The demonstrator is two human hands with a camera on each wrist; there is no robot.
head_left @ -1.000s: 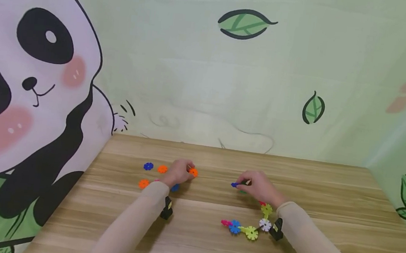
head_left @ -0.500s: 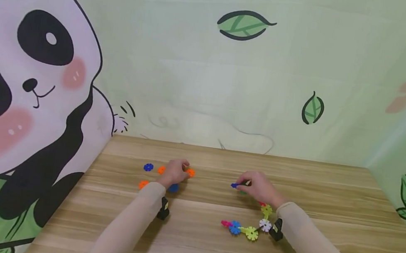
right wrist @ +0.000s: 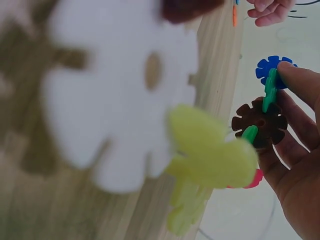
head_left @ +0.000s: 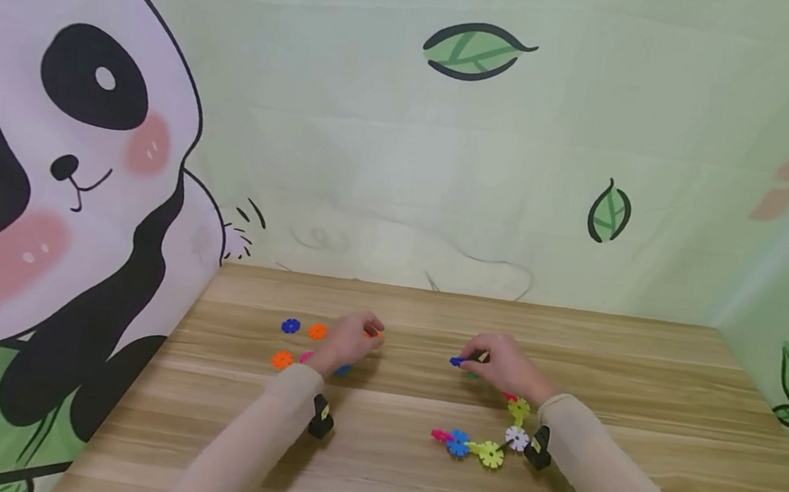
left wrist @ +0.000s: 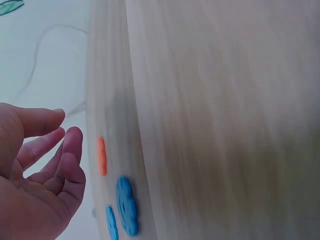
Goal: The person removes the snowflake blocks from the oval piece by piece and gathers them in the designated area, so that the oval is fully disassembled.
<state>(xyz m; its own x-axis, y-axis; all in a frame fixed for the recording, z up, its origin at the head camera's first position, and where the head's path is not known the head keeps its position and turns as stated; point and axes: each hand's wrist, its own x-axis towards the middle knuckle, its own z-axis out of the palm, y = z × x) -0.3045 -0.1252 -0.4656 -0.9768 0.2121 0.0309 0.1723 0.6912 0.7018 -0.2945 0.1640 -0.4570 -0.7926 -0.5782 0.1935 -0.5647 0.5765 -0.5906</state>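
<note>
My left hand (head_left: 352,340) hovers over the table by an orange snowflake disc (head_left: 373,334), which its fingers partly cover in the head view. Its fingers are loosely bent with nothing between them; in the left wrist view the orange disc (left wrist: 102,156) lies apart from the fingertips. With thumb and fingers, my right hand (head_left: 498,361) pinches the dark blue disc (right wrist: 269,69) at the end of a chain of linked snowflake discs. Green (right wrist: 270,91), brown (right wrist: 260,122), yellow (right wrist: 210,147) and white (right wrist: 120,95) discs follow along it. The chain curves under the right wrist towards a pink disc (head_left: 441,436).
Loose discs lie around the left forearm: a dark blue disc (head_left: 291,326), two orange discs, one at the back (head_left: 317,331) and one nearer (head_left: 282,360), plus pink and light blue ones partly hidden. A panda-printed wall (head_left: 376,155) borders the wooden table (head_left: 378,455).
My left hand shifted a little left, then back right over the orange disc, its fingers now raised off it. My right hand keeps its hold on the chain and has barely moved.
</note>
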